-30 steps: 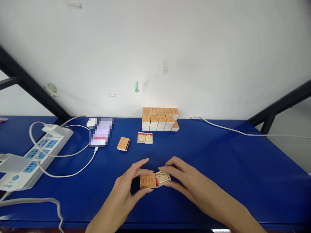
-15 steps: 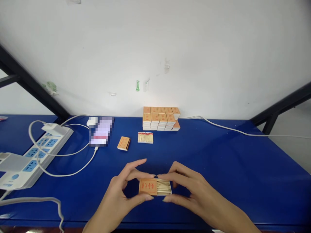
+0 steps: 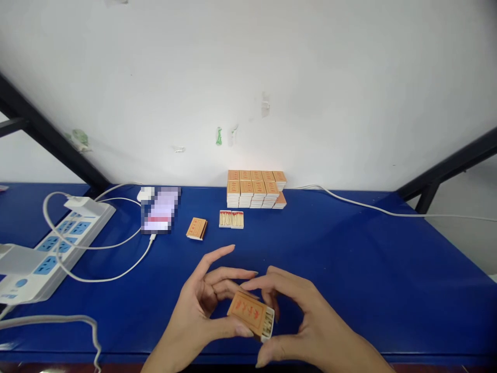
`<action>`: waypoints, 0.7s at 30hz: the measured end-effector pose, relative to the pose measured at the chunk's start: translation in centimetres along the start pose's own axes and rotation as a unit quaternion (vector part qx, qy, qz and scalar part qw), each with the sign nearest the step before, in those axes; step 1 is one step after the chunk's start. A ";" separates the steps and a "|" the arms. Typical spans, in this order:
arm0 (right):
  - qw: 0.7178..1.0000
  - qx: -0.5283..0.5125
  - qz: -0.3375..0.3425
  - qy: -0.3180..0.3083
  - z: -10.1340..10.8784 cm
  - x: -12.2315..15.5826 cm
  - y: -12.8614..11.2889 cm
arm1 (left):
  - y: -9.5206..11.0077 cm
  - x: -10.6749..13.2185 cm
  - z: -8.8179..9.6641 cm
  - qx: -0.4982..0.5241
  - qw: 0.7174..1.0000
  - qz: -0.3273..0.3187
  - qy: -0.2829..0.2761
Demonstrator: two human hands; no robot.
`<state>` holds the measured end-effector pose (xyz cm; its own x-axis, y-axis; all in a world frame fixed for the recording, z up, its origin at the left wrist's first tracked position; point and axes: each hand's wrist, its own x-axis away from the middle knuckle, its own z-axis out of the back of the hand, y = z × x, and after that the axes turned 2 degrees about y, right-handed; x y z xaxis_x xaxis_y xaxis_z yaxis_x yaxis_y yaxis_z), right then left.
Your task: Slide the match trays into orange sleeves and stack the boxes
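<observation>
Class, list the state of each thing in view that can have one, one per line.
Held matchbox: nearly shut, tray end slightly protruding
Two match trays: open, filled with matches
Stacked matchboxes: shut
Loose matchbox cover: lying flat; contents unclear
Phone: screen lit, cable plugged in
Power strip: adapters plugged in

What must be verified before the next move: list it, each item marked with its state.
1. Left grip on the matchbox: ok, thumb against the cover.
2. Right grip, thumb touching the box: cannot tell.
3. Inner tray flush with the cover: not ok, its end sticks out.
4. Two open match trays side by side: ok.
5. Stacked matchboxes clear of both hands: ok.
</observation>
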<state>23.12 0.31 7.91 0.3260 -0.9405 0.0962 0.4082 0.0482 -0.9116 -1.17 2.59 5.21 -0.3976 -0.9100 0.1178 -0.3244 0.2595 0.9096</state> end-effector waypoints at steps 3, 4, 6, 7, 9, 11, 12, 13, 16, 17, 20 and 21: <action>0.996 0.002 -0.066 -0.053 0.3 0.0 0.0 | 0.1 -0.2 -0.4 0.043 0.998 0.036 -0.030; 0.994 -0.001 -0.087 -0.068 0.4 -0.1 -0.1 | 0.1 -0.3 -0.5 0.058 0.996 0.046 -0.039; 0.987 -0.021 -0.118 -0.105 0.8 -0.3 -0.4 | 0.1 -0.3 -0.3 0.080 0.994 0.057 -0.052; 0.983 -0.033 -0.127 -0.128 0.9 -0.5 -0.5 | 0.1 -0.4 -0.2 0.088 0.993 0.059 -0.058; 0.976 -0.044 -0.127 -0.173 1.0 -0.8 -0.9 | 0.0 -0.3 0.0 0.103 0.989 0.070 -0.079; 0.973 -0.033 -0.112 -0.197 0.9 -1.0 -1.1 | 0.0 -0.3 0.2 0.110 0.985 0.087 -0.100; 0.974 -0.024 -0.104 -0.198 0.8 -1.0 -1.2 | -0.1 -0.3 0.3 0.110 0.984 0.092 -0.106; 0.976 -0.019 -0.098 -0.191 0.6 -1.0 -1.2 | -0.1 -0.3 0.3 0.108 0.984 0.094 -0.107; 0.982 -0.027 -0.101 -0.156 0.2 -0.8 -1.1 | -0.3 -0.4 0.3 0.109 0.985 0.086 -0.098; 0.984 -0.034 -0.102 -0.143 0.1 -0.8 -1.0 | -0.4 -0.4 0.4 0.111 0.986 0.086 -0.096; 0.986 -0.053 -0.074 -0.137 0.3 -0.9 -0.9 | -0.8 -0.4 0.4 0.124 0.984 0.088 -0.096; 0.985 -0.064 -0.056 -0.150 0.5 -1.0 -0.8 | -0.9 -0.4 0.3 0.130 0.983 0.088 -0.096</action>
<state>22.87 1.36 8.74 0.5298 -0.7951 0.2951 0.3514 -0.1109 -0.9296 -0.96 2.83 4.22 -0.6144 -0.7717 0.1641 -0.4343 0.5044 0.7463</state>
